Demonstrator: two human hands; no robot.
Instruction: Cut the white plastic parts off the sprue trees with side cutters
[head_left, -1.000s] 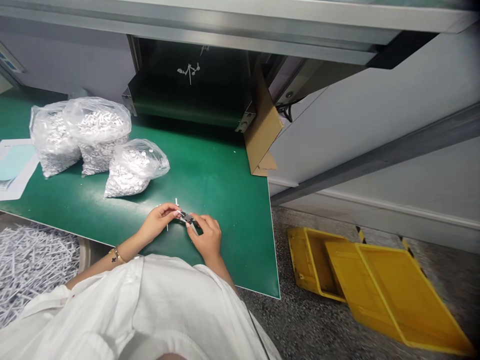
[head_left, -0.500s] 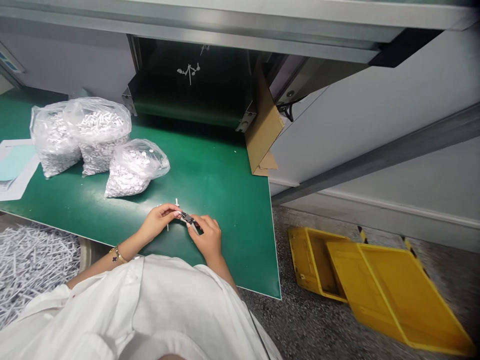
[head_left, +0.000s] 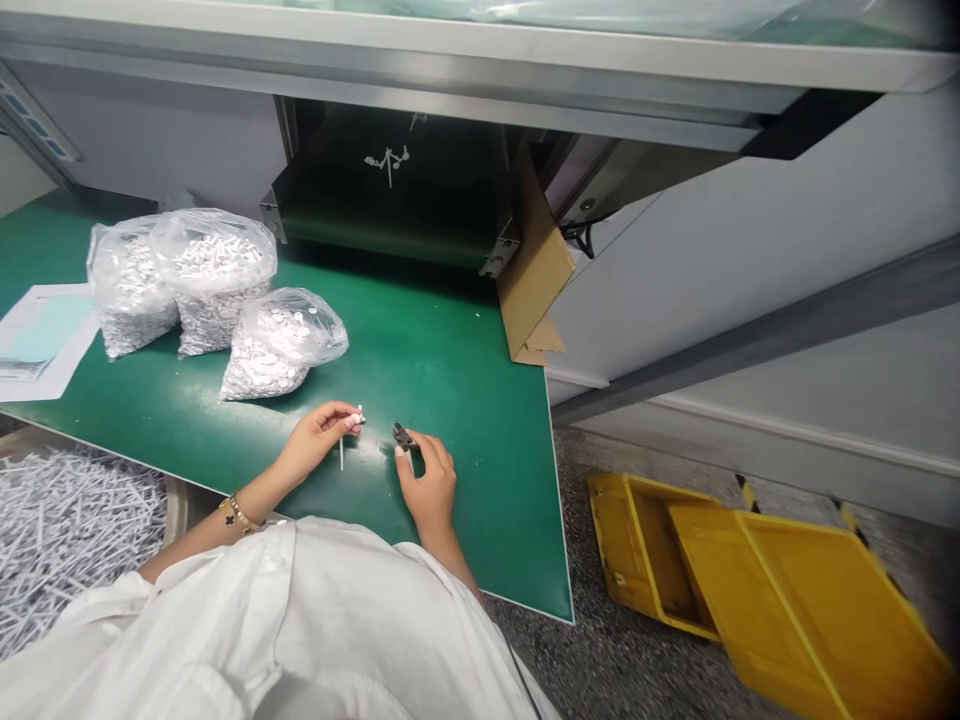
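Observation:
My left hand (head_left: 313, 442) pinches a small white plastic sprue (head_left: 342, 455), its thin stem hanging below the fingers. Much of the piece is hidden by the fingertips. To the right, my right hand (head_left: 429, 488) is wrapped around a pair of side cutters (head_left: 403, 436), their dark jaws pointing up and left. A gap of green tabletop (head_left: 405, 350) separates the cutters from the sprue. Beyond my left hand stands a clear plastic bag (head_left: 262, 362) filled with small white round pieces.
Two fuller bags, one behind (head_left: 214, 290) and one at left (head_left: 135, 300), hold white pieces. A dark conveyor belt (head_left: 330, 200) carries another white sprue (head_left: 389, 165). Cardboard (head_left: 529, 290) stands at its right. White sticks (head_left: 75, 540) fill a bin lower left; yellow crates (head_left: 817, 590) sit on the floor.
My hands have drawn apart. The cutters have come away from the white sprue to the right, while the left hand keeps hold of it. The view has shifted slightly.

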